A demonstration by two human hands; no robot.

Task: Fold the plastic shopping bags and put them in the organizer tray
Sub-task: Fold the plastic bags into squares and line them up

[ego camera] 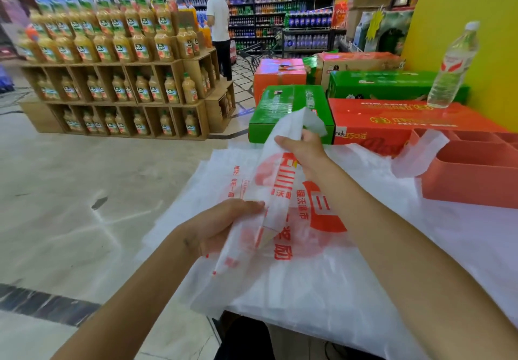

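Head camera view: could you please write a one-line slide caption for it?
Both hands, left hand and right hand, grip a folded plastic bag above more bags, beside the organizer tray.

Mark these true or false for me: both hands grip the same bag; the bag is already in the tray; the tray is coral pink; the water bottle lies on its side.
1. Both hands grip the same bag: true. The left hand holds the lower part of the folded bag, the right hand its upper end.
2. The bag is in the tray: false. It is held up, left of the organizer tray.
3. The tray is coral pink: true.
4. The water bottle lies on its side: false. It stands upright on a red carton.
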